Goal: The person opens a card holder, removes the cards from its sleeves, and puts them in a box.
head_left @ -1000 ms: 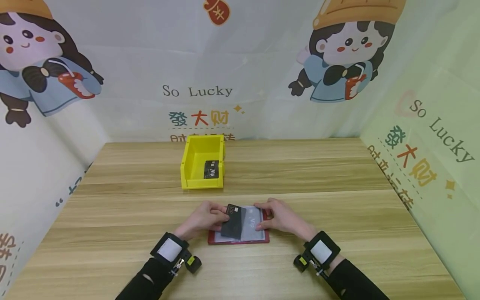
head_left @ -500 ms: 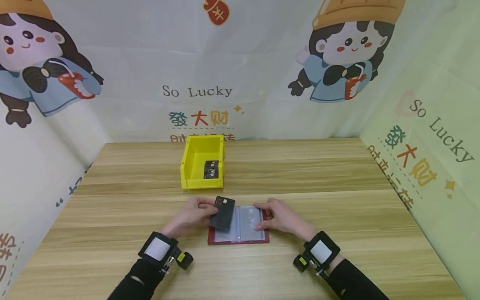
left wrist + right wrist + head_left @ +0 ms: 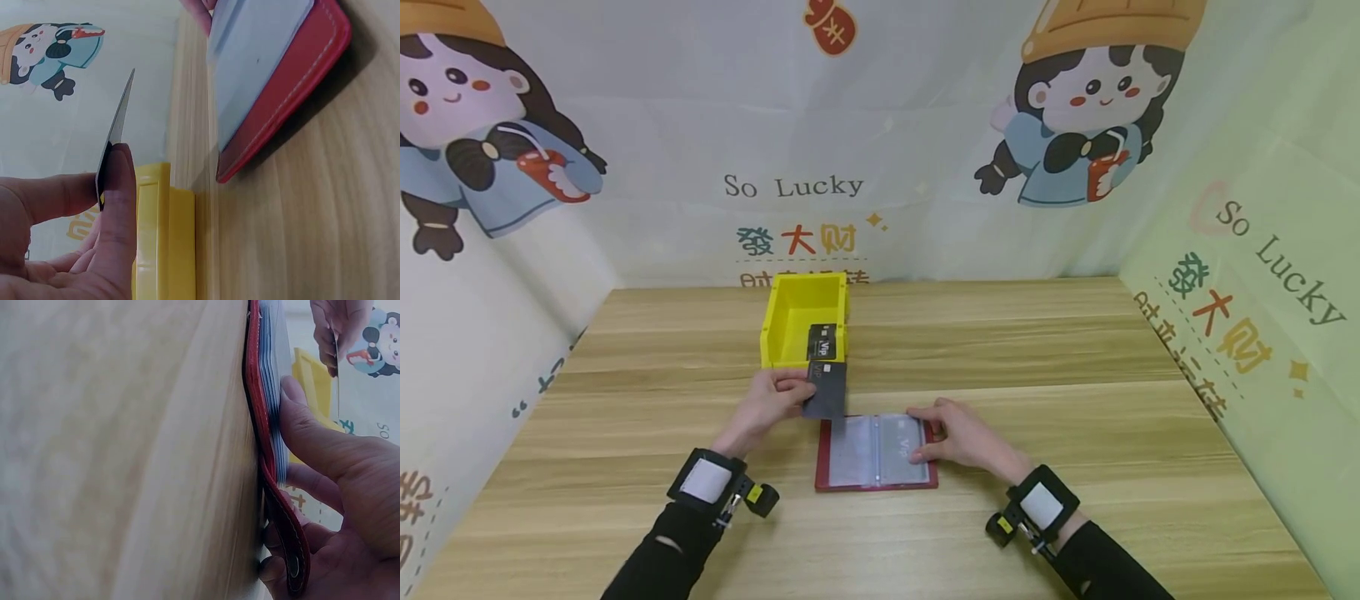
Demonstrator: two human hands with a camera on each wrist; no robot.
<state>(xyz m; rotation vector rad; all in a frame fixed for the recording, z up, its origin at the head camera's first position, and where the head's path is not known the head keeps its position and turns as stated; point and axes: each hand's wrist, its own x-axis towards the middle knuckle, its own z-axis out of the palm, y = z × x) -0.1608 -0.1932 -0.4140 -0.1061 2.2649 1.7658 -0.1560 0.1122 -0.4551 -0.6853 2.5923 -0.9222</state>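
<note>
A black VIP card is pinched between thumb and finger of my left hand, just in front of the yellow bin. In the left wrist view this card shows nearly edge-on. My right hand grips the right side of an open red card holder, thumb on its clear sleeves. One sleeve on the right shows pale "VIP" lettering. The right wrist view has the stacked sleeves and the snap strap beside my fingers. Inside the yellow bin lies another black VIP card.
The wooden table carries the bin at its back and the card holder nearer the front. Printed cloth with cartoon figures hangs behind and along both sides.
My left hand has lifted the black card off the holder's left page and carried it back and left to the bin's front edge. The right hand stays on the holder.
</note>
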